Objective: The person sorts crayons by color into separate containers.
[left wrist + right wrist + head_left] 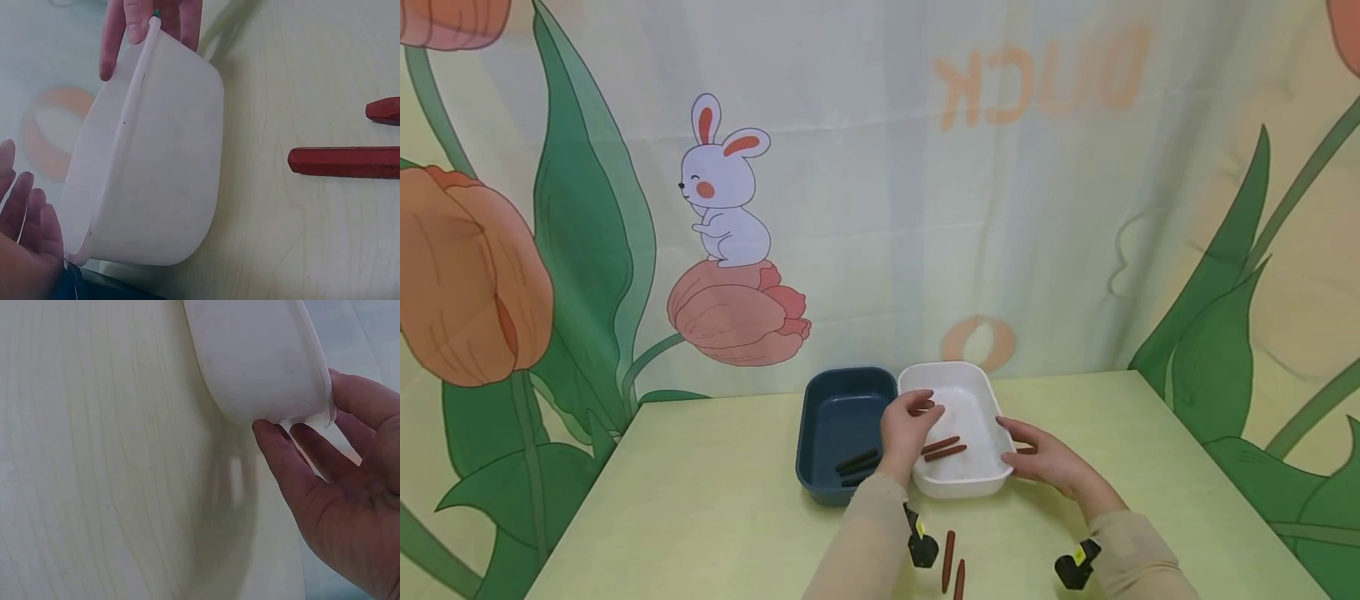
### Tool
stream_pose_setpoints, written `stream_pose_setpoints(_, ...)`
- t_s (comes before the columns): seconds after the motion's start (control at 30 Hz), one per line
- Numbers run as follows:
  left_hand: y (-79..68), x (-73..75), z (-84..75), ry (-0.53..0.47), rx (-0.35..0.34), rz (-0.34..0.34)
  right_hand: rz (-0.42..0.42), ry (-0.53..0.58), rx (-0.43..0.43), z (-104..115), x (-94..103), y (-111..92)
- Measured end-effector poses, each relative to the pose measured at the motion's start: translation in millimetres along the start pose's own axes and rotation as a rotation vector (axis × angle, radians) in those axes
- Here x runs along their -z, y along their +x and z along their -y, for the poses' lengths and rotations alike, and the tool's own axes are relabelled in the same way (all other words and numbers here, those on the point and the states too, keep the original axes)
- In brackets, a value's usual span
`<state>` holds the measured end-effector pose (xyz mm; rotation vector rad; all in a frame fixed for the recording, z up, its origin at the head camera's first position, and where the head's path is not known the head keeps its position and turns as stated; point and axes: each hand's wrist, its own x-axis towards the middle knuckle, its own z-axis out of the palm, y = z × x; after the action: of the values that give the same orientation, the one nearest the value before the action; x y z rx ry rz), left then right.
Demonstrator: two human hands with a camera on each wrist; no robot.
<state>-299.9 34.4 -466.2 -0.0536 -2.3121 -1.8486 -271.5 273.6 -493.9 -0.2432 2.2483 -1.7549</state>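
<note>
Left hand (902, 429) hangs loose; right hand (1048, 458) pinches a white tray (964, 487) by its rim.
Red crayons (945, 453) lie between them, a navy tray (842, 419) left of both.

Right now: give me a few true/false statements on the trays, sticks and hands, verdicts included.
1. The dark blue rectangular tray stands right of the white rectangular tray. False: it is on the left in the head view.
2. Two red-brown tapered sticks show inside the white tray. True.
3. The thin black sticks lie in the white tray. False: they are in the dark blue tray.
4. The bare right hand grips the white tray's rim. True.
5. The bare left hand pinches a red-brown stick. False: no stick shows in its fingers.
</note>
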Motion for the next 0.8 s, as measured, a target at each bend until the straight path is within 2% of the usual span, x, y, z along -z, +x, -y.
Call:
stream_pose_setpoints(0.37, -11.7, 4.4, -7.5, -0.067, -0.008, 0.139, 0.013, 0.000, 0.009, -2, 1.0, 1)
stream_pose_setpoints(0.5, -15.0, 7.8, -6.5, -0.063, -0.066, 0.183, 0.016, 0.004, 0.009, -2, 0.3, 2)
stream_pose_setpoints(0.67, -20.9, 13.9, -4.9, -0.114, -0.105, 0.269, 0.015, 0.003, 0.004, -2, 0.4, 1)
stream_pose_setpoints(0.8, -26.1, 18.4, -3.5, -0.054, -0.158, 0.319, 0.024, -0.001, 0.015, 0, 0.3, 0)
